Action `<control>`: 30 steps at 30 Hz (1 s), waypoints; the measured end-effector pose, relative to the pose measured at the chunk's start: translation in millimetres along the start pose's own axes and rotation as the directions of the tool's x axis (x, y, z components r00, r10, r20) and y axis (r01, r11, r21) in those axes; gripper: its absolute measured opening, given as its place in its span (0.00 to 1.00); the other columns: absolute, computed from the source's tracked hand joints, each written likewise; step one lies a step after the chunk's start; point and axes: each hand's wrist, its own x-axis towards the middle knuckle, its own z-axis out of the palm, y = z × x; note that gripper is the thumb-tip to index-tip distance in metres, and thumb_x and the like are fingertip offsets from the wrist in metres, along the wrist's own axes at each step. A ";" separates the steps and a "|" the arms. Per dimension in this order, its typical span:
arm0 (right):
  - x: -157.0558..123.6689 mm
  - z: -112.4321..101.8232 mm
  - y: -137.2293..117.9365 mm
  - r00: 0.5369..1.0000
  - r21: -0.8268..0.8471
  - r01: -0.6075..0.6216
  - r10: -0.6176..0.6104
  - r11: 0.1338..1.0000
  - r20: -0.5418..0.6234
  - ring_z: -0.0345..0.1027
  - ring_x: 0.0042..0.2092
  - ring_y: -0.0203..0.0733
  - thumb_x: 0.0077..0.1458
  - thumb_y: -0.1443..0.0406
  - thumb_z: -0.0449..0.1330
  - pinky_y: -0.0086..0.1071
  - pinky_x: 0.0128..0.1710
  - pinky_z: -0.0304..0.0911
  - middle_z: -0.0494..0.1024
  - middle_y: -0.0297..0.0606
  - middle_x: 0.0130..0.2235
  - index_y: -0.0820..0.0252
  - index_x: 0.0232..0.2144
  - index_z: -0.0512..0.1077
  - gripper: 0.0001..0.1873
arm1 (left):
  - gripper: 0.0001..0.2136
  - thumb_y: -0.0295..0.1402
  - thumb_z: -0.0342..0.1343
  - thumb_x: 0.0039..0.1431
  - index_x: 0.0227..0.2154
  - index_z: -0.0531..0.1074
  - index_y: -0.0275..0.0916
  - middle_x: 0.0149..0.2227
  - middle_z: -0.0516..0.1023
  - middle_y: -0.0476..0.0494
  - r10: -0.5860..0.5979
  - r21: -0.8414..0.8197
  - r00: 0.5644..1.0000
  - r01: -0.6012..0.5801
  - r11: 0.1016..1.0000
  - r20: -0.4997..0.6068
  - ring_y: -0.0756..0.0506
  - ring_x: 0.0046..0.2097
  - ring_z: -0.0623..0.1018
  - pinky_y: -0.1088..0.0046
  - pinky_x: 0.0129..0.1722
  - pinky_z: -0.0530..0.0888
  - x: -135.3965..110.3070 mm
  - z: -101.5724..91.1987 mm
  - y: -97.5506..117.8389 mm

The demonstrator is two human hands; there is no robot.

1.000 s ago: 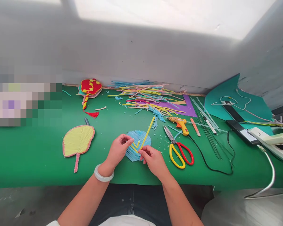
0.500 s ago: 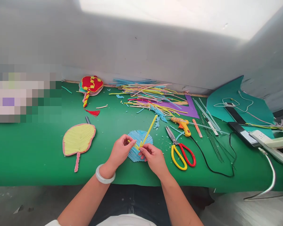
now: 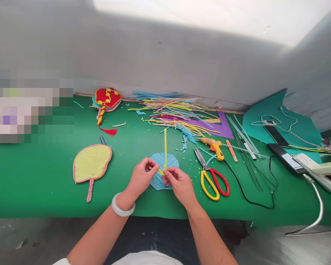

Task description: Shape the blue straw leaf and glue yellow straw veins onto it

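A yellow pipe cleaner is pinched between the fingertips of both hands, bent so that its long end points away from me and a shorter part runs between the hands. My left hand grips the shorter part. At the bend, my right hand is closed on it. Directly beneath lies a round blue fan panel of close-set strips, flat on the green table and partly covered by my hands. Scissors with one yellow and one red handle lie to the right, blades pointing away.
To the left lies a yellow leaf-shaped fan with pink edging. Behind it rests a red fan with a tassel. Several pipe cleaners are heaped at the back. A yellow glue gun, its cord, and a power strip occupy the right.
The long end of the yellow pipe cleaner has swung leftward, from slanting right to pointing nearly straight away from me. Both hands stay in almost the same place.
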 end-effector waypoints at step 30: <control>-3.8 4.8 4.9 0.996 0.156 0.068 -0.057 0.985 -0.075 0.73 0.32 0.38 0.55 0.51 0.63 0.33 0.35 0.68 0.80 0.37 0.32 0.59 0.36 0.73 0.17 | 0.16 0.46 0.56 0.55 0.25 0.65 0.39 0.25 0.65 0.52 -0.035 -0.047 0.984 0.044 0.998 0.176 0.50 0.29 0.62 0.73 0.30 0.61 -4.5 -1.7 5.1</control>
